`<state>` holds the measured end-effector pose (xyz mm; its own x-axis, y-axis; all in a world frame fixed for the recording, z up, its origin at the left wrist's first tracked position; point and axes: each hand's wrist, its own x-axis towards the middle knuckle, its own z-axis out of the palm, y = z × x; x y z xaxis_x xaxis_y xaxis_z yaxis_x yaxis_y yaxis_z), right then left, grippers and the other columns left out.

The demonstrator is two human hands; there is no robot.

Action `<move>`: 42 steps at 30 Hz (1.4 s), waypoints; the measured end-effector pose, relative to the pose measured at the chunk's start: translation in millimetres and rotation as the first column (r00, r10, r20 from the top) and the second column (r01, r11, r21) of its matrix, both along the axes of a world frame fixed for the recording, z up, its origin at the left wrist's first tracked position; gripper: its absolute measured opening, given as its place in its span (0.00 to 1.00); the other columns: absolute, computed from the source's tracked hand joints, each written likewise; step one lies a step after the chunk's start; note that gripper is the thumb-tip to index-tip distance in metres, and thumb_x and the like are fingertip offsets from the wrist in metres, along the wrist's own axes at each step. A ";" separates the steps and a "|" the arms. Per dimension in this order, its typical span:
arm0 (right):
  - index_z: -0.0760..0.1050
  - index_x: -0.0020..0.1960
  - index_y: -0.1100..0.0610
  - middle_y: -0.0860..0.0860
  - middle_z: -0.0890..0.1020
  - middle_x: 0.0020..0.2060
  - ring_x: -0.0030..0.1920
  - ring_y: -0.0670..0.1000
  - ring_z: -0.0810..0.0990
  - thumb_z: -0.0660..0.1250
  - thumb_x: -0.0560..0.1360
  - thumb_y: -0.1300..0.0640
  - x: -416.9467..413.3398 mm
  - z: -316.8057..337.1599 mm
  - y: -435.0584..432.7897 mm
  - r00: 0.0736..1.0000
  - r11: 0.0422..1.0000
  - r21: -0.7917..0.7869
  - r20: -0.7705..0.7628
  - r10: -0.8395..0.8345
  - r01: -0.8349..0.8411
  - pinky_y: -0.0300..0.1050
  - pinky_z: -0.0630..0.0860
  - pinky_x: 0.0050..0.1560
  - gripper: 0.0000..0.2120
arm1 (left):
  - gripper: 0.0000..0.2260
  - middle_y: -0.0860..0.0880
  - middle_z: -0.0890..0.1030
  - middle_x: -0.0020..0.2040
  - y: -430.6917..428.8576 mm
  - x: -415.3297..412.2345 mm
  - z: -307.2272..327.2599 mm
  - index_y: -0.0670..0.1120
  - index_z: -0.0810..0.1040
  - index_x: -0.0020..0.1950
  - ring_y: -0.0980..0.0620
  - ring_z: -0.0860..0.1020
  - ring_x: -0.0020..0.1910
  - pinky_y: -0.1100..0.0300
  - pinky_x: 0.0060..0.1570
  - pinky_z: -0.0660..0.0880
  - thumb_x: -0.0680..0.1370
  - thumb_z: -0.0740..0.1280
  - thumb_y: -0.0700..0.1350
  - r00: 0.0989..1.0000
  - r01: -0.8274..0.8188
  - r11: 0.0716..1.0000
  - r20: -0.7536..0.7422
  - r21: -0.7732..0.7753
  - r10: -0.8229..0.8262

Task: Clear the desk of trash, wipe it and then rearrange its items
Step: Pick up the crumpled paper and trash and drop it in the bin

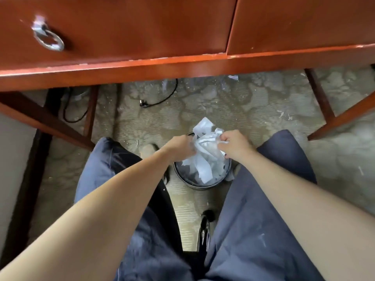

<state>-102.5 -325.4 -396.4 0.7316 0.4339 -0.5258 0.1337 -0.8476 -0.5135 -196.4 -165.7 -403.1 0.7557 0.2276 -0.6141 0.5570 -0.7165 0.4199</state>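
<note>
- One wad of crumpled white paper sits in the mouth of a small black bin, heaped above its rim.
- The left hand and right hand clutch it from either side, fingers curled into the paper, probably to squash it down so it fits.
- The bin stands between the person's knees, under the desk, within easy reach.
- Paper scraps and a cable lie on the carpet beyond.

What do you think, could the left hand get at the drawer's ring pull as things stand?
Probably yes: the ring pull hangs unobstructed on the drawer front, but the left hand is gripping crumpled paper over the bin.
</note>
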 end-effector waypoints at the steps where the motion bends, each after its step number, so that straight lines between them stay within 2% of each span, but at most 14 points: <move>1: 0.71 0.34 0.59 0.53 0.77 0.33 0.40 0.60 0.83 0.63 0.68 0.60 0.2 -9.1 1.2 1.000 0.999 -0.048 0.006 0.022 -0.022 0.48 0.77 0.43 0.05 | 0.15 0.43 0.80 0.57 -3.3 1.5 -11.2 0.41 0.74 0.65 0.42 0.78 0.57 0.54 0.54 0.74 0.80 0.62 0.45 0.999 0.037 0.999 -0.030 0.017 -0.037; 3: 0.65 0.31 0.55 0.54 0.76 0.33 0.41 0.56 0.78 0.62 0.72 0.62 3.3 -28.9 1.4 0.998 0.990 -0.133 -0.006 0.056 -0.056 0.38 0.67 0.32 0.12 | 0.18 0.41 0.79 0.60 -6.3 3.2 -37.1 0.41 0.71 0.68 0.41 0.77 0.58 0.56 0.52 0.72 0.80 0.62 0.46 0.993 0.079 0.996 -0.091 0.031 -0.076; 5: 0.61 0.30 0.53 0.53 0.70 0.30 0.41 0.56 0.71 0.62 0.74 0.64 6.5 -48.1 0.2 0.997 0.976 -0.203 -0.036 0.075 -0.081 0.40 0.57 0.26 0.17 | 0.17 0.42 0.78 0.61 -8.6 3.2 -58.5 0.42 0.72 0.67 0.42 0.77 0.59 0.57 0.53 0.71 0.80 0.63 0.47 0.984 0.110 0.993 -0.149 0.046 -0.102; 7: 0.58 0.30 0.54 0.52 0.62 0.29 0.41 0.55 0.66 0.62 0.74 0.64 11.0 -65.1 2.9 0.995 0.962 -0.255 -0.055 0.083 -0.094 0.42 0.54 0.26 0.18 | 0.17 0.42 0.77 0.63 -9.5 5.3 -74.7 0.42 0.73 0.67 0.42 0.76 0.61 0.55 0.58 0.72 0.81 0.63 0.48 0.974 0.103 0.993 -0.208 0.049 -0.091; 10: 0.63 0.33 0.55 0.51 0.64 0.31 0.42 0.58 0.70 0.62 0.74 0.64 13.7 -82.5 16.2 0.994 0.948 -0.302 -0.075 0.080 -0.099 0.41 0.67 0.36 0.14 | 0.17 0.43 0.77 0.63 -5.7 11.9 -91.9 0.42 0.74 0.67 0.42 0.76 0.61 0.54 0.58 0.73 0.80 0.63 0.48 0.962 0.105 0.993 -0.259 0.047 -0.089; 13: 0.66 0.37 0.56 0.56 0.75 0.41 0.56 0.61 0.76 0.61 0.74 0.66 13.9 -96.4 30.0 0.991 0.940 -0.318 -0.083 0.105 -0.126 0.45 0.71 0.46 0.10 | 0.18 0.40 0.78 0.61 2.7 21.3 -104.5 0.41 0.72 0.66 0.39 0.77 0.59 0.53 0.51 0.74 0.81 0.61 0.50 0.962 0.116 0.991 -0.254 0.067 -0.095; 15: 0.75 0.50 0.59 0.60 0.78 0.54 0.62 0.61 0.75 0.61 0.75 0.66 12.9 -102.9 33.5 0.987 0.925 -0.346 -0.066 0.146 -0.160 0.49 0.74 0.51 0.07 | 0.18 0.39 0.79 0.59 6.4 27.8 -106.2 0.40 0.71 0.67 0.38 0.77 0.57 0.53 0.48 0.74 0.81 0.61 0.50 0.980 0.075 0.993 -0.192 0.092 -0.056; 17: 0.75 0.64 0.57 0.60 0.77 0.61 0.65 0.60 0.73 0.60 0.76 0.66 12.2 -106.2 34.0 0.984 0.917 -0.357 -0.072 0.163 -0.178 0.51 0.75 0.57 0.18 | 0.19 0.38 0.79 0.59 7.6 33.4 -107.3 0.39 0.69 0.67 0.38 0.78 0.56 0.54 0.46 0.71 0.80 0.63 0.48 0.993 0.037 0.992 -0.120 0.120 -0.023; 20: 0.75 0.65 0.54 0.58 0.78 0.61 0.65 0.61 0.74 0.62 0.76 0.64 9.5 -106.8 29.7 0.973 0.914 -0.337 -0.128 0.194 -0.227 0.53 0.74 0.62 0.18 | 0.27 0.35 0.71 0.67 3.2 35.2 -109.3 0.39 0.62 0.74 0.37 0.75 0.62 0.50 0.55 0.72 0.80 0.65 0.51 0.991 0.020 0.996 -0.132 0.084 -0.009; 23: 0.76 0.65 0.49 0.56 0.77 0.64 0.65 0.60 0.74 0.64 0.76 0.60 8.3 -102.6 26.5 0.947 0.891 -0.336 -0.197 0.251 -0.306 0.55 0.72 0.65 0.19 | 0.35 0.36 0.57 0.75 -4.3 27.6 -110.1 0.42 0.53 0.80 0.35 0.65 0.71 0.47 0.69 0.65 0.80 0.64 0.57 0.946 0.175 0.984 -0.280 0.017 -0.163; 27: 0.72 0.70 0.48 0.54 0.73 0.69 0.68 0.58 0.72 0.66 0.77 0.58 9.4 -91.8 26.5 0.922 0.886 -0.290 -0.251 0.294 -0.361 0.48 0.71 0.65 0.21 | 0.35 0.39 0.53 0.78 -2.7 20.7 -98.3 0.44 0.49 0.80 0.37 0.57 0.75 0.43 0.71 0.63 0.81 0.61 0.57 0.901 0.326 0.942 -0.328 0.077 -0.285; 34: 0.77 0.64 0.47 0.54 0.78 0.62 0.61 0.57 0.77 0.66 0.77 0.56 -0.6 -53.5 31.8 0.931 0.907 -0.225 -0.159 0.328 -0.357 0.49 0.75 0.61 0.16 | 0.31 0.41 0.62 0.72 11.0 14.0 -47.1 0.47 0.55 0.79 0.40 0.64 0.69 0.46 0.66 0.67 0.80 0.62 0.55 0.926 0.361 0.900 -0.204 0.244 -0.316; 39: 0.79 0.55 0.45 0.49 0.80 0.55 0.52 0.54 0.79 0.66 0.78 0.58 -2.4 7.2 31.7 0.941 0.930 -0.154 0.000 0.339 -0.335 0.44 0.75 0.51 0.10 | 0.27 0.41 0.63 0.72 14.9 4.1 10.8 0.47 0.60 0.76 0.41 0.65 0.69 0.47 0.66 0.66 0.80 0.62 0.53 0.918 0.391 0.835 -0.106 0.387 -0.381; 42: 0.80 0.52 0.47 0.48 0.81 0.53 0.50 0.52 0.79 0.66 0.77 0.58 -2.8 48.4 23.6 0.941 0.946 -0.101 0.110 0.320 -0.310 0.44 0.76 0.53 0.08 | 0.26 0.41 0.64 0.71 17.0 0.0 47.8 0.47 0.61 0.76 0.40 0.66 0.69 0.46 0.66 0.67 0.80 0.63 0.53 0.922 0.363 0.814 -0.047 0.453 -0.385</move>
